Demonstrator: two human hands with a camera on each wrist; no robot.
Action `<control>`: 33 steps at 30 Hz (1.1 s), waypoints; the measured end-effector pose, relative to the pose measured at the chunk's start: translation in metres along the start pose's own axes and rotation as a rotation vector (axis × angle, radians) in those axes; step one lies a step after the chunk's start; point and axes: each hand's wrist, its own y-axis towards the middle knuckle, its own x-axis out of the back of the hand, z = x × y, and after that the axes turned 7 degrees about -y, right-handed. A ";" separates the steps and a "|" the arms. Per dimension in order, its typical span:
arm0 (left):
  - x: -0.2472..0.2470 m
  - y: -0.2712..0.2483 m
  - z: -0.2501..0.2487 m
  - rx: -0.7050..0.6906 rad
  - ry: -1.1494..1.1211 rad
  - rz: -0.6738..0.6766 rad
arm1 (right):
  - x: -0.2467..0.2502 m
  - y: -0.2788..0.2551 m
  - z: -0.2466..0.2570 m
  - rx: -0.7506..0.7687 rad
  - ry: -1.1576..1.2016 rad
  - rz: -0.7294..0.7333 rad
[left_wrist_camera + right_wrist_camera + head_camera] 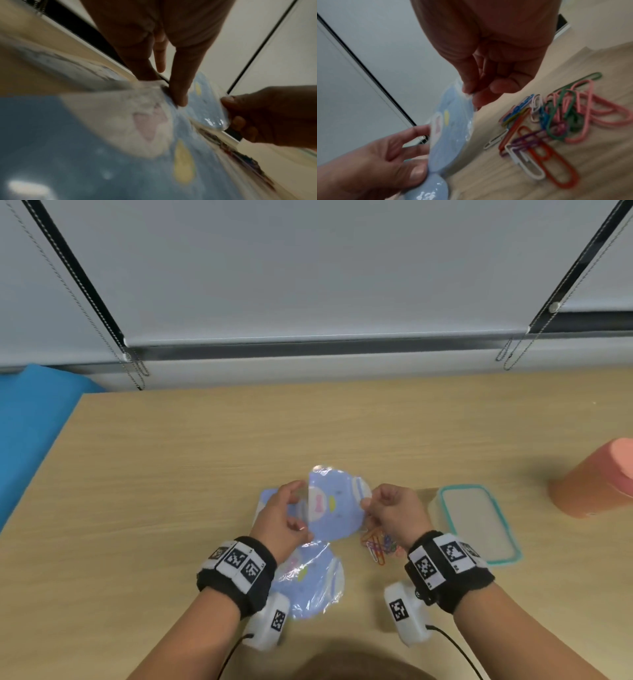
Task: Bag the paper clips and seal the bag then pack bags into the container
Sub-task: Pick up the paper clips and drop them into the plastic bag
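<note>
Both hands hold one bag (334,505) up off the table (171,474), in front of the person.

Left hand (282,517): thumb and fingers pinch the bag's left edge; from the right wrist view the thumb lies on the near face, fingers behind. Right hand (394,508): fingertips pinch the bag's right edge, remaining fingers curled in toward the palm. From the left wrist view the right fingers (240,121) wrap the far edge of the bag.

Bag: light blue, glossy plastic, rounded outline, printed with a white patch, a pink mark and a yellow oval. Held roughly upright between the two grips. Whether its mouth is open or sealed: cannot tell.

Below the left wrist, flat on the table: second bag (315,580), same print, crinkled. Behind the left hand, partly hidden by it: edge of a third bag (267,498), also on the table.

Paper clips (380,546): loose pile, mixed colours (red, pink, green, purple, white, blue), on the table just under and toward the person from the right hand. None seen inside the held bag.

Container (479,525): clear, rectangular, teal rim, on the table just right of the right wrist. Contents not discernible.

Further right, well apart from the grip: an orange tub (596,481) with a pink top. Blue surface (30,433) beyond the table's left edge.
</note>
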 end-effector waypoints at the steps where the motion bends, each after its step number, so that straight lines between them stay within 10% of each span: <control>1: 0.002 0.001 0.000 -0.016 0.013 -0.031 | 0.003 0.002 -0.001 0.001 0.021 -0.030; 12: 0.029 0.040 -0.043 -0.077 0.355 -0.173 | 0.031 -0.013 0.017 0.093 0.190 -0.068; 19: -0.023 -0.027 -0.091 -0.347 0.189 -0.095 | 0.018 -0.021 0.016 0.132 0.088 -0.198; 25: -0.036 -0.054 -0.107 -0.714 0.233 -0.301 | 0.017 -0.024 0.019 0.211 -0.028 -0.362; 33: -0.036 -0.032 -0.112 0.009 -0.254 0.117 | 0.014 -0.038 0.027 0.314 0.261 0.008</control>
